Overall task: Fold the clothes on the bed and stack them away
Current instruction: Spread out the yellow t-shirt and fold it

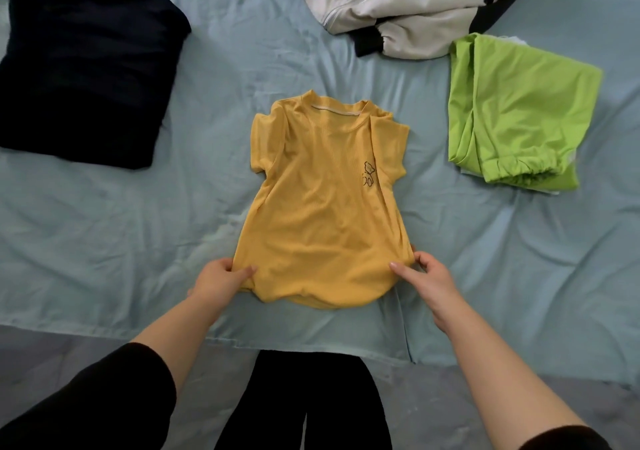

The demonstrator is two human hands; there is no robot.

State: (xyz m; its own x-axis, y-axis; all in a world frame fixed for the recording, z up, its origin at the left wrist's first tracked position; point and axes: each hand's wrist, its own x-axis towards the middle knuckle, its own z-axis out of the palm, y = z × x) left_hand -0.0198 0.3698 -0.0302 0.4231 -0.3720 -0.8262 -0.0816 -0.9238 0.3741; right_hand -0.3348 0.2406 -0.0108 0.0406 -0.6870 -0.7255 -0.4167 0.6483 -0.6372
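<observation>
A small yellow T-shirt with a little bear outline on the chest lies flat on the light blue bed sheet, collar away from me. My left hand pinches the hem's left corner, thumb on top of the cloth. At the right corner of the hem, my right hand pinches the cloth the same way. Both sleeves are tucked in along the sides.
A folded dark navy garment lies at the far left. A folded lime green garment sits at the right. An unfolded white and black jacket is heaped at the top. The bed's near edge runs in front of my legs.
</observation>
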